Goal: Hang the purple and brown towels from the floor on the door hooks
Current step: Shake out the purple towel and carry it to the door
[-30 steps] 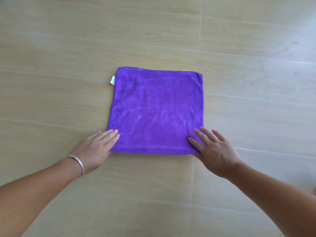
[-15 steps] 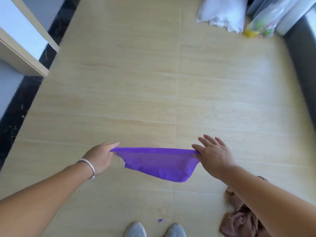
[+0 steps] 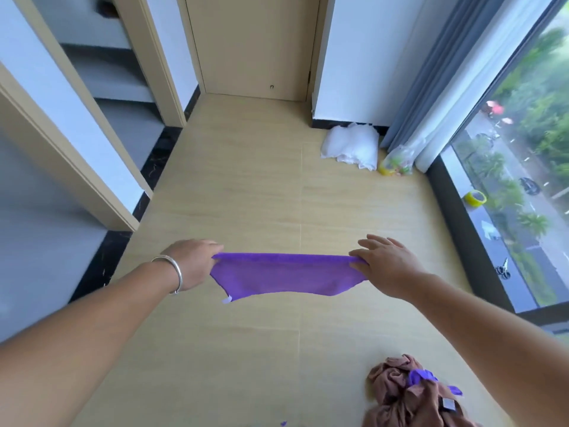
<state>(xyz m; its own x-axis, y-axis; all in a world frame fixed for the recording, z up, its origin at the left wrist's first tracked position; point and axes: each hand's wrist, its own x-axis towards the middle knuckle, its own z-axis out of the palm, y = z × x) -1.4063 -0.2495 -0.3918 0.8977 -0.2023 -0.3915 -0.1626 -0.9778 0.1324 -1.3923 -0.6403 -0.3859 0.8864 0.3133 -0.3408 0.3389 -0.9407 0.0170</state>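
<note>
Pale wood-look floor (image 3: 246,186) ran up to a closed beige door (image 3: 252,44). Well short of that door, left hand (image 3: 192,263) and right hand (image 3: 386,266) each pinched a top corner of the square purple microfibre towel (image 3: 286,277), stretched off the floor. I'd keep it taut, find the hooks first.

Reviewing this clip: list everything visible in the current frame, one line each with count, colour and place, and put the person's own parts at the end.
purple towel: one, purple, held stretched above the floor between both hands
brown towels: crumpled heap, count unclear, brown, floor at bottom right, with a scrap of purple cloth on top
door: one, beige, closed, far end; no hooks visible
white bundle: one, white, floor by the far wall
plastic bag: one, clear with yellow-green contents, beside the curtain
curtain: grey and white, along the window at right
tape roll: one, yellow, window sill
bracelet: one, silver, left wrist
left hand: pinches the towel's left corner
right hand: pinches the right corner
</note>
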